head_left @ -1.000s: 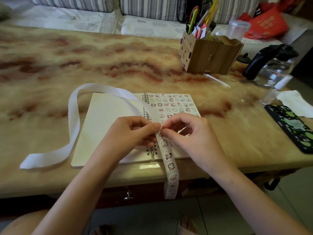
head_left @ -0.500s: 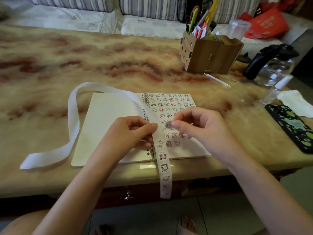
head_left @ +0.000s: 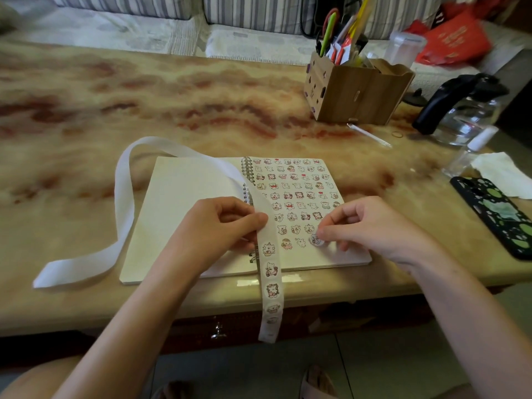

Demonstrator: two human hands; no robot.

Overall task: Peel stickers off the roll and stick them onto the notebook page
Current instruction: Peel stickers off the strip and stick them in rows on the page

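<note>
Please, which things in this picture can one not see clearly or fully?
All in the head view:
1. The sticker: the right hand covers its edge, so whether it lies flat on the page is unclear.
2. The strip: the left hand hides the part in its grip.
3. The drawings at the page top: too small to read.
4. The phone: cut off by the right edge.

- Notebook (head_left: 184,214): spiral-bound, lying open and flat near the front edge of the surface (head_left: 86,110); left page blank.
- Right page (head_left: 334,254): rows of small cartoon-animal stickers, bottom row part-filled.
- Round sticker (head_left: 315,240): at the end of that bottom row.
- Sticker strip (head_left: 272,283): white backing, crosses the spine and hangs over the edge; its bare length loops left.
</note>
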